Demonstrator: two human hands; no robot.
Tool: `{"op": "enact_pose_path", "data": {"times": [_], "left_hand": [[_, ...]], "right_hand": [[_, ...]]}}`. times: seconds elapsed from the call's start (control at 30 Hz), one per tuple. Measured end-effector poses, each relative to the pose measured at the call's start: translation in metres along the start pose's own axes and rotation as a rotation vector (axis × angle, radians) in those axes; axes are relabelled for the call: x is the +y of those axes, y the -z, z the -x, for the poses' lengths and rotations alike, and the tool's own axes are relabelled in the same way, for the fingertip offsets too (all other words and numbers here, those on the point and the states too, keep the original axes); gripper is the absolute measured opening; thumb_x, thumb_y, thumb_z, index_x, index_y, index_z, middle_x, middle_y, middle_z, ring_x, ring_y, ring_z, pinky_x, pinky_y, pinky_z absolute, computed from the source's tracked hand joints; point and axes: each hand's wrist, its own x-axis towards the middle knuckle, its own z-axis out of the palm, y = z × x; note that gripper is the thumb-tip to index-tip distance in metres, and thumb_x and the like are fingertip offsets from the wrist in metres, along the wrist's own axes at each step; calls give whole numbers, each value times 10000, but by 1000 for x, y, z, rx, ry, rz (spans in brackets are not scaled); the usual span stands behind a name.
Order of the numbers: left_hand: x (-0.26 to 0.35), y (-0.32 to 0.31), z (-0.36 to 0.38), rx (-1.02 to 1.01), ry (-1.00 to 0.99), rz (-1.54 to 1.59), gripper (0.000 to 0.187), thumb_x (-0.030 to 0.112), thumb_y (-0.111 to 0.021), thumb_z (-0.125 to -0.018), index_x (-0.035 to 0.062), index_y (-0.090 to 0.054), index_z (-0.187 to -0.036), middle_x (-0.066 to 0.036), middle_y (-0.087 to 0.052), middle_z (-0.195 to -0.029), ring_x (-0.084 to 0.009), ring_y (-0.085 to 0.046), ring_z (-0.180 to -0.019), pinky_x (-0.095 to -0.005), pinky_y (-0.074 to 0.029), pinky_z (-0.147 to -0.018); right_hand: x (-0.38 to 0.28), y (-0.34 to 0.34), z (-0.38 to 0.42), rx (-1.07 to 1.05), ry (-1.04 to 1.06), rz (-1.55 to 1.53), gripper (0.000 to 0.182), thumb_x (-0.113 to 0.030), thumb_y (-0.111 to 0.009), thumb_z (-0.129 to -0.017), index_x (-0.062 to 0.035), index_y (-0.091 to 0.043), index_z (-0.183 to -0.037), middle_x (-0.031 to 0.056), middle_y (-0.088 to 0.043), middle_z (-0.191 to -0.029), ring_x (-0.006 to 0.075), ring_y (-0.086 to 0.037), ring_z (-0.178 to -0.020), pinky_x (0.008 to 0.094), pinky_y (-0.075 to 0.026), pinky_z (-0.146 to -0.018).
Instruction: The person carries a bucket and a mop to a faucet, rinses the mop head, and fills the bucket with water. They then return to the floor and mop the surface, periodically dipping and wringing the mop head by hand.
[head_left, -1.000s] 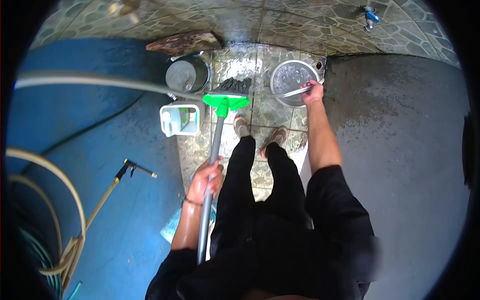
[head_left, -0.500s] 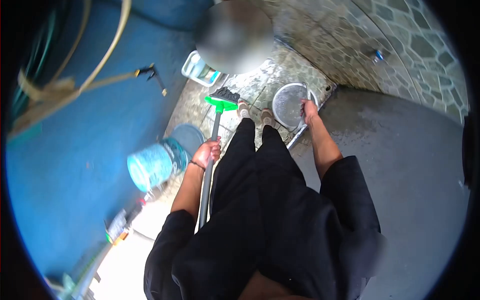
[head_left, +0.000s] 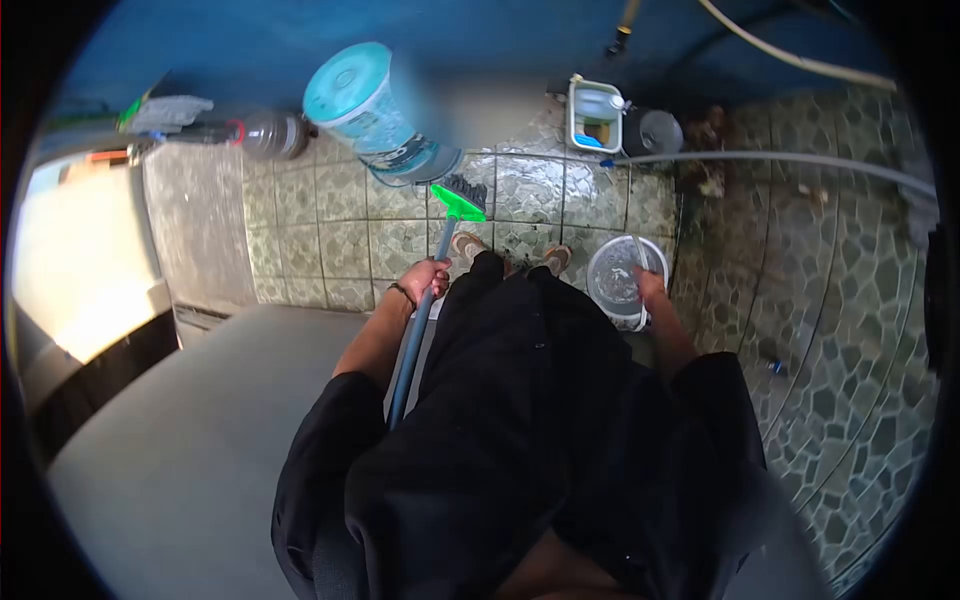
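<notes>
My left hand (head_left: 428, 278) is closed around the grey handle of a broom (head_left: 413, 345). The broom's green head (head_left: 460, 204) with dark grey bristles points away from me, beyond my left shoe. On the other side, my right hand (head_left: 652, 287) grips the handle of a white-rimmed bucket (head_left: 592, 278). Greyish water appears inside the bucket, which hangs beside my right shoe (head_left: 557, 259). Both hands are at about the level of my lower legs in this view.
Against the blue wall (head_left: 500, 45) stands a large light-blue bucket (head_left: 375, 115) near a dark bottle (head_left: 272, 135). A white basin (head_left: 596, 115) and a pale hose (head_left: 780, 160) lie further right. Stone-patterned tiles (head_left: 400, 245) look wet; a stone wall (head_left: 860, 400) rises right.
My view has swung left, so the blue wall now lies ahead and the stone wall to the right. The broom and bucket stay in my hands.
</notes>
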Motion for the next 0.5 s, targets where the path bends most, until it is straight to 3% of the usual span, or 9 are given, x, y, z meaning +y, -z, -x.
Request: {"op": "enact_pose_path", "data": {"times": [0.1, 0.13, 0.23, 0.33, 0.43, 0.5], "left_hand": [[-8, 60, 4, -43, 1, 182, 143, 149, -498, -924, 166, -390, -832, 57, -363, -528, -59, -346, -391, -209, -285, -338], [-11, 78, 8, -41, -10, 233, 161, 152, -496, -927, 166, -380, -815, 56, -363, -528, -59, -346, -391, -206, -285, -338], [-19, 135, 9, 21, -21, 320, 262, 218, -502, -933, 173, -353, -722, 58, -345, -509, -70, -351, -394, -224, -316, -352], [-35, 176, 30, 93, -16, 368, 335, 299, -511, -928, 176, -351, -661, 59, -328, -484, -91, -353, -391, -263, -340, -363], [-51, 229, 32, -3, -59, 512, 333, 295, -502, -933, 174, -354, -660, 58, -332, -484, -91, -355, -394, -257, -330, -358], [-66, 253, 40, 30, -136, 548, 243, 254, -502, -934, 160, -386, -742, 57, -356, -512, -82, -358, -403, -248, -315, -349]], "right_hand": [[-12, -35, -23, 62, 192, 232, 392, -391, -656, -810, -3, -604, -814, 57, -495, -558, 177, -470, -440, 369, -364, -398], [-37, -41, -7, -36, 195, 316, 495, -429, -652, -807, 39, -617, -964, 104, -556, -634, 184, -509, -497, 355, -397, -428], [-82, -91, 7, -17, 346, 558, 607, -444, -645, -815, 80, -581, -1115, 185, -630, -793, 235, -601, -670, 373, -484, -589], [-106, -143, 8, -10, 598, 939, 615, -462, -599, -838, 58, -579, -1167, 251, -643, -998, 332, -626, -917, 406, -479, -818], [-152, -216, 34, -223, 711, 1271, 551, -476, -540, -860, 8, -628, -1108, 257, -619, -1083, 394, -566, -1068, 433, -417, -944], [-189, -262, 84, -341, 716, 1361, 536, -485, -515, -864, -13, -644, -1083, 259, -607, -1096, 405, -554, -1069, 439, -422, -934]]}}
